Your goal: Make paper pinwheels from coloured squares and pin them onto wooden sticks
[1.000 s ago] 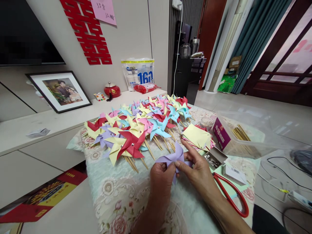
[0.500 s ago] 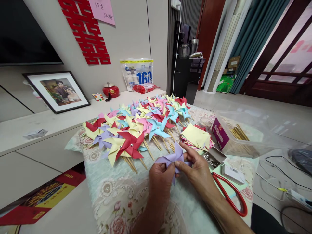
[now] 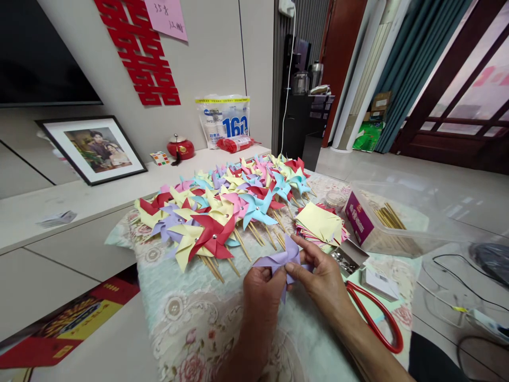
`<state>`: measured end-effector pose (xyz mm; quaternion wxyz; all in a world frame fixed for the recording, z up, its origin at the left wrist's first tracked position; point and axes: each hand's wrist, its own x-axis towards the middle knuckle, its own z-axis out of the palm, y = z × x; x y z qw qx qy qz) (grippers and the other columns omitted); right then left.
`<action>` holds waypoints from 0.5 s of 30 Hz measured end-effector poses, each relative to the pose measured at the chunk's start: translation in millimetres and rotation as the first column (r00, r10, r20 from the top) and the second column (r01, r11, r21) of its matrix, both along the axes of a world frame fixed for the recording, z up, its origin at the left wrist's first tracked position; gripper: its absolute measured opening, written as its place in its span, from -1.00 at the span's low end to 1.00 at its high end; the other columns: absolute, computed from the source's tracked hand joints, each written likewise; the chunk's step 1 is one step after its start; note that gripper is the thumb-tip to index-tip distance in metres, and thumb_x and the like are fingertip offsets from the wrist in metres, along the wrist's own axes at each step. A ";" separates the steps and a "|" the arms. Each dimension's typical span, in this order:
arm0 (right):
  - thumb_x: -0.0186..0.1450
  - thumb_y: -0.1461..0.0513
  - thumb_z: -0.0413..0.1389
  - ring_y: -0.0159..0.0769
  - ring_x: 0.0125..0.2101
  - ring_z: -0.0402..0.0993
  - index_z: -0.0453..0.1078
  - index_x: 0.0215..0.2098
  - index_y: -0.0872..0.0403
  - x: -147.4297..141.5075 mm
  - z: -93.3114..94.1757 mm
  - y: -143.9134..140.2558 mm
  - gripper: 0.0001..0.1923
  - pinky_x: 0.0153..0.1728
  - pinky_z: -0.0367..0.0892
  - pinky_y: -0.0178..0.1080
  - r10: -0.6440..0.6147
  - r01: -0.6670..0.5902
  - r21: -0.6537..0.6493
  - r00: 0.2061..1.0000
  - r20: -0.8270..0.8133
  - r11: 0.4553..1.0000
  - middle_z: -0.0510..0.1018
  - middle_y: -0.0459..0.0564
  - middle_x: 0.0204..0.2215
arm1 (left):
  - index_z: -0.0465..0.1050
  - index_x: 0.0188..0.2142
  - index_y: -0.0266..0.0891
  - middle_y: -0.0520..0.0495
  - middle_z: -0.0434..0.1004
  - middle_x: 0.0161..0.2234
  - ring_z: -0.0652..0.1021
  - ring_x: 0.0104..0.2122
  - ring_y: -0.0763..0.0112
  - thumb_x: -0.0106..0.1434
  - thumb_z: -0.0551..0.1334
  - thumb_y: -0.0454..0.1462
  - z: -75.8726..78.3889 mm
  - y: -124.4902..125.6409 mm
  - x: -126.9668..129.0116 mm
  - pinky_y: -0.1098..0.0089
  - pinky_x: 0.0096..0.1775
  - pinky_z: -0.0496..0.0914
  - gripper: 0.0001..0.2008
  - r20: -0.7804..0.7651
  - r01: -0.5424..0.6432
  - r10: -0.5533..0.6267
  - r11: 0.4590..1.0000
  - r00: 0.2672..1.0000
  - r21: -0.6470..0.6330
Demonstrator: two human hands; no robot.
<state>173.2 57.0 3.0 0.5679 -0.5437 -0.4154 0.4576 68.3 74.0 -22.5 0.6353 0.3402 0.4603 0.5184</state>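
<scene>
Single head-worn view, looking forward and down, close above the floral cloth (image 3: 191, 318), facing the wall beyond it.

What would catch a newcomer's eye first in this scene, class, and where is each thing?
First, the big spread of colourful paper pinwheels on wooden sticks, covering the far half of the floral cloth. Next, the left hand and right hand at the near edge, together pinching a folded purple paper pinwheel. Then the large red paper-cut character on the wall, upper left.

Matt purple paper pinwheel (image 3: 280, 259) at centre; wooden sticks (image 3: 392, 216) in clear plastic box (image 3: 413, 233) right; woven floral cloth (image 3: 191, 318) below.
</scene>
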 end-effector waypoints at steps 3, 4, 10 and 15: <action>0.09 0.15 0.30 -0.30 -0.64 0.51 0.35 0.13 0.15 -0.2 -0.1 -0.1 -0.34 -0.56 0.45 -0.19 0.010 -0.010 0.004 1.000 -0.018 1.000 0.48 -0.19 -0.49 | 0.62 -0.35 -0.37 -0.05 0.64 -0.54 0.55 -0.57 0.34 -0.07 0.33 -0.29 0.1 0.2 0.6 0.42 -0.54 0.46 -0.74 0.005 -0.008 0.008 1.000 1.000 -0.003; 0.09 0.15 0.30 -0.30 -0.64 0.51 0.35 0.13 0.14 -0.1 -0.5 -0.1 -0.35 -0.56 0.45 -0.19 0.011 -0.011 0.004 1.000 -0.020 1.000 0.49 -0.19 -0.49 | 0.62 -0.34 -0.37 -0.05 0.63 -0.55 0.55 -0.57 0.33 -0.08 0.33 -0.30 0.8 0.3 0.7 0.42 -0.54 0.46 -0.74 0.010 -0.011 0.011 1.000 1.000 -0.007; 0.10 0.16 0.30 -0.31 -0.63 0.50 0.37 0.11 0.13 0.9 -3.4 0.2 -0.38 -0.57 0.46 -0.21 0.016 -0.016 0.005 1.000 0.000 1.000 0.48 -0.20 -0.49 | 0.64 -0.36 -0.35 -0.04 0.64 -0.54 0.54 -0.58 0.36 -0.09 0.35 -0.30 4.2 -0.3 1.0 0.43 -0.54 0.45 -0.75 0.023 -0.020 0.021 1.000 1.000 -0.021; 0.11 0.15 0.29 -0.31 -0.62 0.49 0.37 0.10 0.15 1.0 -1.4 -0.3 -0.39 -0.56 0.46 -0.22 0.023 -0.023 -0.001 1.000 0.013 1.000 0.50 -0.18 -0.48 | 0.65 -0.35 -0.34 -0.03 0.63 -0.55 0.51 -0.61 0.40 -0.03 0.34 -0.28 -1.0 -0.8 0.7 0.44 -0.55 0.43 -0.77 0.033 0.000 0.000 1.000 0.999 0.008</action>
